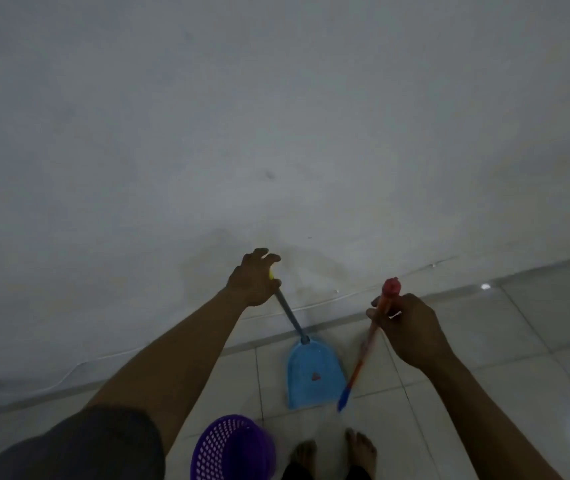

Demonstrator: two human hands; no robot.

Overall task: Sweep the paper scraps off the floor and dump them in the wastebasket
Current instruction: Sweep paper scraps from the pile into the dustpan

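Against the wall's foot, a blue dustpan (314, 374) stands on the tiled floor (518, 341), its pan facing the camera and its lip down on the tile. Its grey handle (288, 315) runs up and to the left into the left hand (254, 280), which is closed round the yellow end of the handle with the fingers curled over the top. The right hand (411, 329) is wrapped round a thin stick (368, 344), presumably the broom's; the stick has a red cap at its far end and slants down and to the left, orange then blue, ending just beside the dustpan's right lower corner. No bristles can be made out at that tip.

No paper scraps show anywhere on the tiles or on the pan, though the light is dim and small pieces could be missed. The purple wastebasket (231, 448) sits near, to the left of the person's bare feet (332, 452), nearer the camera than the dustpan and a little left of it, under the left forearm.

Judging from this, the sweeping looks done or nearly so, and the turn to the wastebasket rests on the left hand: the pan lies beyond the basket, so it would have to be lifted and drawn back toward the body, handle kept raised so nothing slides off the lip. The right hand is farther from the basket and has only the stick to keep clear.
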